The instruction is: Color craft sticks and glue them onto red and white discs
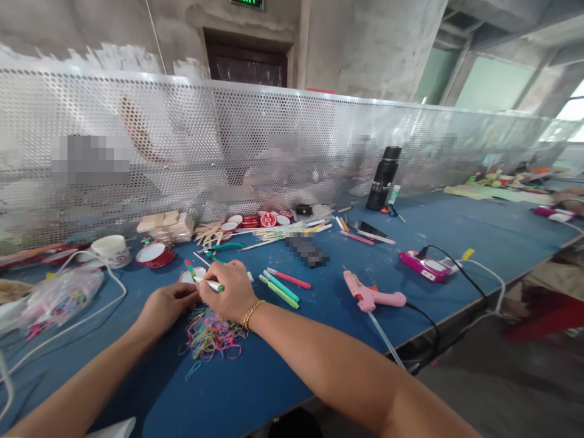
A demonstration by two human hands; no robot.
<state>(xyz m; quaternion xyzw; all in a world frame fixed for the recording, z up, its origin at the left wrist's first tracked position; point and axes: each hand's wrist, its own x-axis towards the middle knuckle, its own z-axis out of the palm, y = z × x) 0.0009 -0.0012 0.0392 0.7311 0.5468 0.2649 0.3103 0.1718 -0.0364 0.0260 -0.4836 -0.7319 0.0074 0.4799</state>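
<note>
White-barrelled, green-ended marker pen (214, 284) is gripped in the curled right hand (232, 291), above the blue tabletop (269, 347); the left hand (166, 307) is bent alongside, its hold indiscernible. Multicoloured elastic bands (212, 336) are heaped nearer the viewer.

Smooth plastic marker (215, 285), matt tabletop (274, 353), shiny metal screen (319, 140), matt wooden sticks (208, 233)

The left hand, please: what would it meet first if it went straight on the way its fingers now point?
The left hand would most likely meet the right hand, which holds a marker; whether the hands already touch is unclear.
</note>
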